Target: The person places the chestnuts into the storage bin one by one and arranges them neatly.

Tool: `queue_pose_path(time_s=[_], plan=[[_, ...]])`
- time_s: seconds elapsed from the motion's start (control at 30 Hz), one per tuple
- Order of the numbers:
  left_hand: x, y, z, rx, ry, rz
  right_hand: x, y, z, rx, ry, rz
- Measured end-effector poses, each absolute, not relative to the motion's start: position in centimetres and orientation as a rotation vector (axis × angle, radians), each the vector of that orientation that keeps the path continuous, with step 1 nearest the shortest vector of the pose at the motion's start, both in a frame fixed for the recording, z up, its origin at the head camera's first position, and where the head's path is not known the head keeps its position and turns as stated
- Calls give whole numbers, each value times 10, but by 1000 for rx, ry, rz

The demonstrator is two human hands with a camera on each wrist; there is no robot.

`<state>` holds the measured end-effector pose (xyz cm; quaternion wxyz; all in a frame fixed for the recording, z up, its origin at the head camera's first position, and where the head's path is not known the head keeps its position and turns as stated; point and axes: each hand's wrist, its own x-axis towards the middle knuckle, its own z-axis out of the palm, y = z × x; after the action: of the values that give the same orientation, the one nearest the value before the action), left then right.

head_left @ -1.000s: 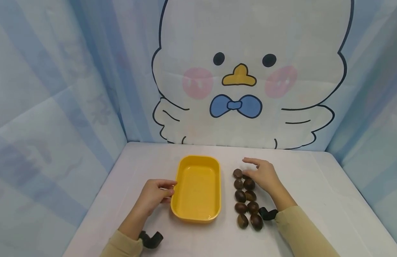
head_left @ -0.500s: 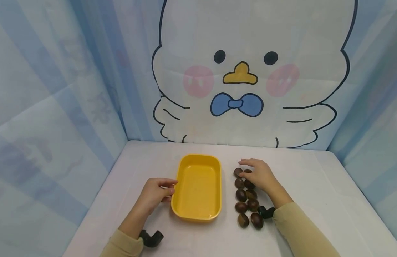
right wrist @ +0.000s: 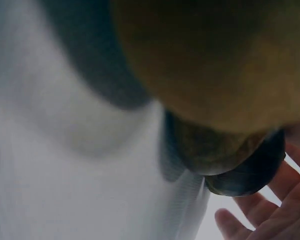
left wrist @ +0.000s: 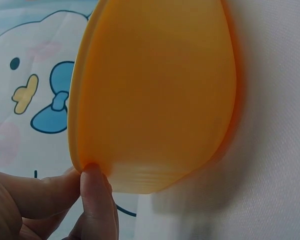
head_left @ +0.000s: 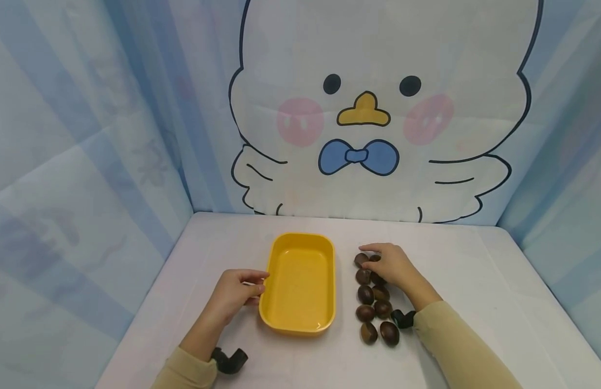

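Observation:
A yellow tray (head_left: 300, 332) sits on the white table, its inside bare. My left hand (head_left: 234, 296) pinches its left rim; in the left wrist view the thumb (left wrist: 97, 200) presses the outer wall. To the right of the tray, several brown chestnuts (head_left: 365, 295) lie in two columns. My right hand (head_left: 394, 265) is over the far end of the columns, with fingers spread around the far-left chestnut (head_left: 360, 260). Whether they touch it is unclear. Near chestnuts (right wrist: 215, 65) fill much of the right wrist view and partly hide the fingers (right wrist: 280, 185).
Black wrist-worn devices (head_left: 229, 361) show at both sleeves. Behind the table (head_left: 261, 373) hangs a backdrop (head_left: 363, 183) with a cartoon bird, and blue-white cloth (head_left: 76, 216) walls the sides.
My right hand has moved slightly left and towards me, bringing its fingertips to the far-left chestnut. The left hand stays at the tray's rim. The view has shifted a little.

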<state>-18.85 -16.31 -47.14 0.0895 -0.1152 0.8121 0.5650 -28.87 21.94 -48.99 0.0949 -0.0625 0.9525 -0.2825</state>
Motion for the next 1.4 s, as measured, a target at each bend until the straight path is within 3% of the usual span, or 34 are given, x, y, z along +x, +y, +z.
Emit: queue_pose_path(time_s=[1.4], plan=[[-189,-163,-472,-330,2418,1689,-285,212,-492,-188,2856,-1066]])
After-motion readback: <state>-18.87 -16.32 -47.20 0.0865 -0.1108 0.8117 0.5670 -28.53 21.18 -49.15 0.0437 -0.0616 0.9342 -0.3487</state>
